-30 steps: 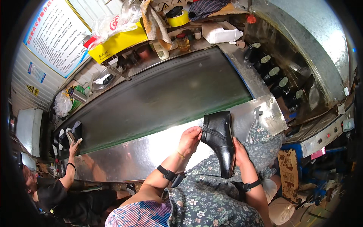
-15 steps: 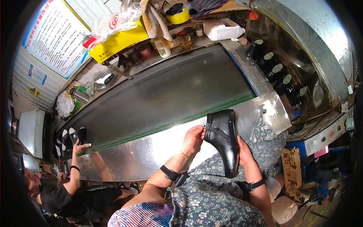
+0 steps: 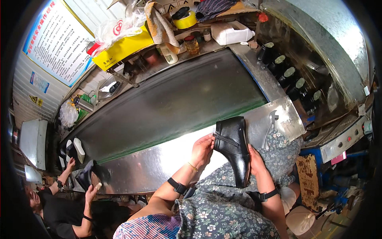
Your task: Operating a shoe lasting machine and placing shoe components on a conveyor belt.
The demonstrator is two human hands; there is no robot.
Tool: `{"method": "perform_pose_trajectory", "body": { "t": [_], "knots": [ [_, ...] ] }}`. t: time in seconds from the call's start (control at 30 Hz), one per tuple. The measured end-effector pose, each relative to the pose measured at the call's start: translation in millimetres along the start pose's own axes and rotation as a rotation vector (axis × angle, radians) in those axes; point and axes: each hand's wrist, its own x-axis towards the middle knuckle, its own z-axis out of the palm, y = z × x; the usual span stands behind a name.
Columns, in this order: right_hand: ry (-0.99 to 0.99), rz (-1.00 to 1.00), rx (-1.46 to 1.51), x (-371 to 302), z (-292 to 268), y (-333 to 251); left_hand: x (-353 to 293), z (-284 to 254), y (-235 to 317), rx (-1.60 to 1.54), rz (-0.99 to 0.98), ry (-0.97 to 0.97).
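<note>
A black ankle boot (image 3: 240, 162) lies across the metal edge and my lap, its toe toward me and its side zipper (image 3: 226, 138) facing up. With thumb and fingers pinched together, my left hand (image 3: 203, 148) holds the zipper's end by the boot's left edge; the pull itself is hidden in the fingertips. My right hand (image 3: 256, 161) grips the boot from the sole side, along its right edge. Just right of the boot, a hammer (image 3: 270, 127) rests on the metal sheet, its handle reaching the floral apron (image 3: 223, 211).
A dark conveyor belt (image 3: 171, 103) runs beyond the metal ledge (image 3: 131, 171). On the left a co-worker (image 3: 59, 211) handles a dark shoe (image 3: 85, 175) near other shoes. Several upturned black boots (image 3: 287, 75) stand at the far right. A cluttered shelf (image 3: 230, 14) lines the back.
My hands keep their hold on the boot, with hardly any shift. The co-worker has drawn a dark shoe from the belt to the ledge, and both their hands now show there.
</note>
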Motion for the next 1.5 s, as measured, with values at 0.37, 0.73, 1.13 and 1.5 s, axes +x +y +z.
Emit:
{"method": "perform_pose_trajectory", "body": {
  "t": [0.37,0.73,1.13,1.5],
  "knots": [
    [0.054,-0.025,0.015,-2.4,7.2,-2.0,-0.8,2.3,1.0,-0.042,-0.014,0.021],
    [0.019,-0.045,0.006,3.7,0.7,3.5,-8.4,15.3,4.4,0.048,0.047,0.105],
    [0.039,-0.054,-0.003,-1.0,6.3,-1.3,-13.6,22.1,5.8,0.094,0.041,0.107],
    [0.044,-0.031,0.006,4.6,0.1,5.4,-12.9,9.7,-3.2,0.054,0.028,0.022]
  ]
}}
